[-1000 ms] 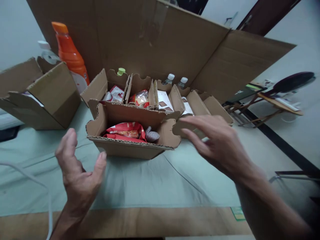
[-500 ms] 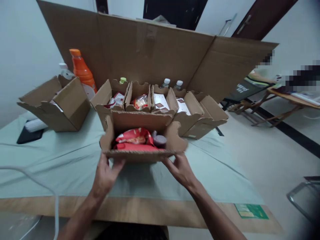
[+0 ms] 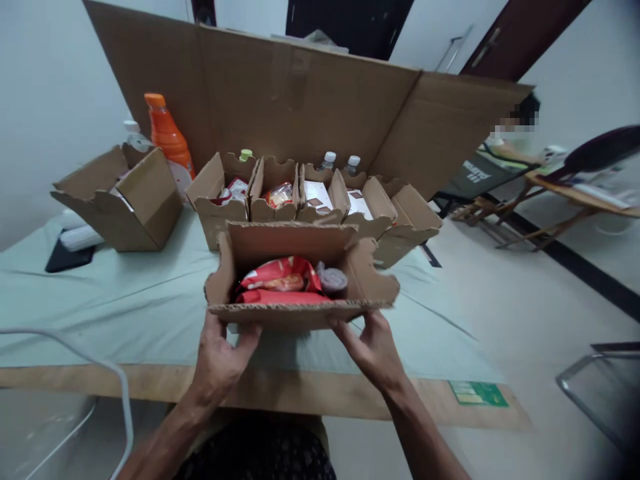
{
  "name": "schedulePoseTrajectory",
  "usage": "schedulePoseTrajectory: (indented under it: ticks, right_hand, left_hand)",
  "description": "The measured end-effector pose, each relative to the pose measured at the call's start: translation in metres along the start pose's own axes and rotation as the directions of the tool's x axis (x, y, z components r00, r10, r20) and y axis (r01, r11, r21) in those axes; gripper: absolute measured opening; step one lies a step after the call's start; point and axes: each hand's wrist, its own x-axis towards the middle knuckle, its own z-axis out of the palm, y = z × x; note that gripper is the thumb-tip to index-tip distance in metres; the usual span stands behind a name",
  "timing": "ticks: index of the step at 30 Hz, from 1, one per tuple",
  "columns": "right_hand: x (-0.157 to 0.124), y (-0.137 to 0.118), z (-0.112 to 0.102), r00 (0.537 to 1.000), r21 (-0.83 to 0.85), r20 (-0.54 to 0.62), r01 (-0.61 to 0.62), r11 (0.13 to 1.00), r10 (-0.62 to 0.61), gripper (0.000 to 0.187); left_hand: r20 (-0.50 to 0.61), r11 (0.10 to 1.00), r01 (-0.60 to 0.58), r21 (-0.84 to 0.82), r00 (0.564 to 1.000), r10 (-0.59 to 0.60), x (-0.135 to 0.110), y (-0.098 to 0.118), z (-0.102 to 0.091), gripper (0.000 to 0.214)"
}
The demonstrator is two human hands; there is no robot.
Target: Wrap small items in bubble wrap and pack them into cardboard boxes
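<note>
Between my two hands is an open cardboard box (image 3: 295,317), its near wall facing me. My left hand (image 3: 225,350) grips its lower left side, thumb on the near wall and fingers partly hidden beneath. On the lower right, my right hand (image 3: 373,347) holds it the same way. Inside lie red snack packets (image 3: 285,277) and, at their right, a round greyish-purple item (image 3: 333,279) whose kind I cannot make out. Just behind stands a row of similar boxes, among them one with a red and clear packet (image 3: 280,195) and one with a white carton (image 3: 317,195).
A tall cardboard panel (image 3: 240,87) stands behind the boxes. At left are another cardboard box (image 3: 155,207), an orange bottle (image 3: 169,140) and a black flat object (image 3: 67,259). A white cable (image 3: 90,357) crosses the front left. A person sits at far right.
The held box has shifted slightly right and nearer to me, together with both hands. The view has moved a little, so the table edge appears higher.
</note>
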Motion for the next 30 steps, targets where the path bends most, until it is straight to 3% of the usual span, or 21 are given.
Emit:
schedulePoseTrajectory:
  ticks: [3, 6, 9, 13, 15, 17, 24, 30]
  right_hand:
    - [-0.027, 0.011, -0.009, 0.999, -0.004, 0.034, -0.008, 1.0, 0.008, 0.03]
    - [-0.027, 0.008, 0.012, 0.992, 0.052, 0.126, 0.003, 0.999, -0.009, 0.03]
    - [0.004, -0.006, 0.051, 0.961, 0.17, 0.245, 0.089, 0.981, -0.13, 0.035]
    - [0.064, -0.035, 0.114, 0.853, 0.402, 0.371, 0.208, 0.892, -0.366, 0.059]
    - [0.09, -0.048, 0.144, 0.8, 0.466, 0.425, 0.207, 0.86, -0.423, 0.064]
    - [0.11, -0.058, 0.172, 0.78, 0.501, 0.446, 0.19, 0.845, -0.44, 0.067]
    - [0.13, -0.074, 0.247, 0.9, 0.565, 0.246, 0.169, 0.807, -0.361, 0.065]
    - [0.13, -0.076, 0.272, 0.924, 0.572, 0.146, 0.213, 0.792, -0.354, 0.058]
  left_hand:
    - [0.013, 1.0, 0.017, 0.011, 1.0, -0.017, -0.024, -0.007, 0.0, 0.065]
    - [-0.075, 0.997, 0.033, 0.075, 0.997, -0.027, -0.041, -0.012, -0.025, 0.058]
    - [-0.23, 0.995, 0.059, 0.079, 0.972, -0.04, -0.049, -0.011, -0.054, 0.055]
    - [-0.449, 0.998, 0.044, 0.054, 0.893, -0.014, -0.049, -0.008, -0.079, 0.064]
    - [-0.489, 0.998, 0.008, 0.067, 0.872, 0.026, -0.048, -0.009, -0.086, 0.068]
    - [-0.488, 0.997, -0.008, 0.075, 0.872, 0.044, -0.048, -0.012, -0.089, 0.074]
    - [-0.438, 0.994, -0.043, 0.101, 0.895, 0.083, -0.049, -0.024, -0.084, 0.1]
    - [-0.439, 0.989, -0.058, 0.139, 0.891, 0.114, -0.042, -0.039, -0.083, 0.097]
